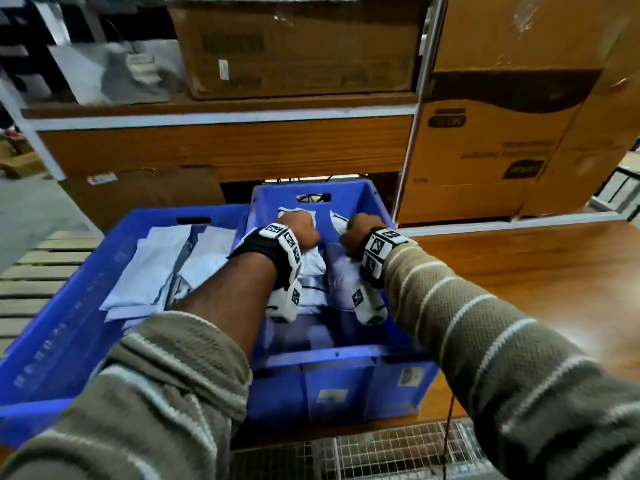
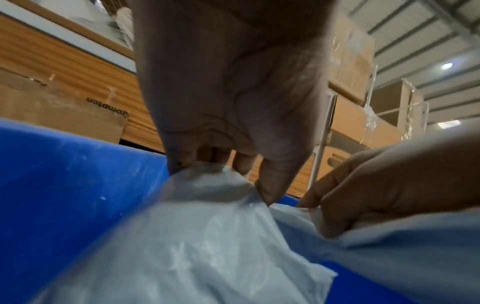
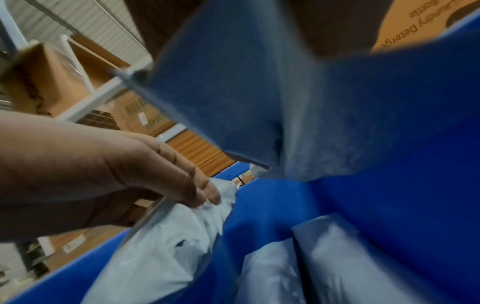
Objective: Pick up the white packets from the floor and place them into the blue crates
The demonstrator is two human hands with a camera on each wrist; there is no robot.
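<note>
Over the right-hand blue crate both hands were lowered side by side, each clenched round a white packet. The left hand sat over the crate's left half; the left wrist view showed its fingers and thumb bunching the top of a crinkled white packet, which hung straight beneath the palm, against the crate's blue wall. The right hand was just beside it, apart from it by a narrow gap, and gripped a second white packet whose upper end stuck out beyond the knuckles; the right wrist view showed that packet close to the lens, shaded and bluish, reaching down into the crate. Below the hands, more white packets already lay inside this crate. Touching its left wall stood a wider left blue crate, with flat white packets spread across its floor. Both crates rested on a wooden surface. Beyond them rose metal shelving loaded with cardboard boxes, and a large printed carton stood to the right.
</note>
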